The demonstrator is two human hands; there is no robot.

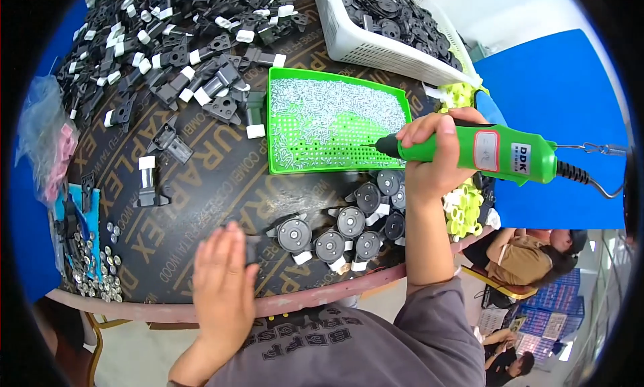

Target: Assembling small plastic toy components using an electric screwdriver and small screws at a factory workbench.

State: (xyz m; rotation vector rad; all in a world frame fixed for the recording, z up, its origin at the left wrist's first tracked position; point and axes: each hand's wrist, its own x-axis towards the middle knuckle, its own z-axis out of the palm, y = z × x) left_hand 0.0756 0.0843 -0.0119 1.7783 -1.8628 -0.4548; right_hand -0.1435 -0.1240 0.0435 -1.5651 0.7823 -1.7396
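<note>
My right hand (439, 149) is wrapped round a green electric screwdriver (500, 152), held level with its tip pointing left over the tray of screws. The bright green tray (335, 169) holds a heap of small silver screws (322, 108). Near the table's front edge, my left hand (225, 273) rests palm down, fingers together, over a black plastic part (251, 250) that is mostly hidden beneath it. To its right sits a group of round black wheel assemblies (293, 235) with white tabs. A black bracket with a white end (149, 181) lies farther left, near another black bracket (172, 142).
Many black brackets with white ends (221, 78) are heaped at the far left. A white basket (349, 48) of black discs stands at the back. Yellow-green rings (463, 209) lie on the right, small metal pieces (107, 273) on the left. Other people (530, 256) sit beyond the table.
</note>
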